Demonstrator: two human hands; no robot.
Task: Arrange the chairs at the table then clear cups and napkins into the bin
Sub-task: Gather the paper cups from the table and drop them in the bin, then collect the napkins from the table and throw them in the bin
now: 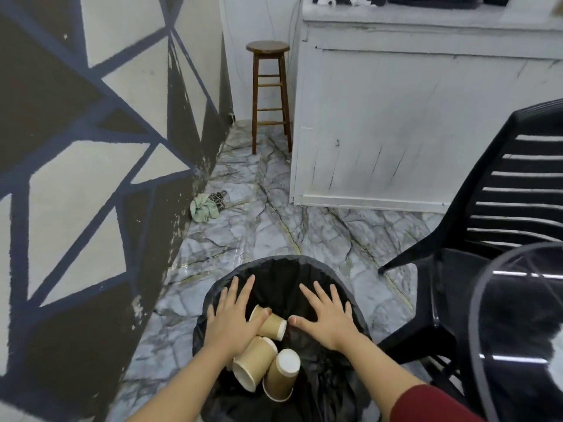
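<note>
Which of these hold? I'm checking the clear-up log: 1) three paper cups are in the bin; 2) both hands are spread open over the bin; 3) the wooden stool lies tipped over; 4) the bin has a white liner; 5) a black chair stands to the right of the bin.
1) True: three paper cups lie inside the bin.
2) True: the left hand and right hand are open, fingers spread.
3) False: the wooden stool stands upright by the white counter.
4) False: the liner is black.
5) True: the black chair stands right of it.
</note>
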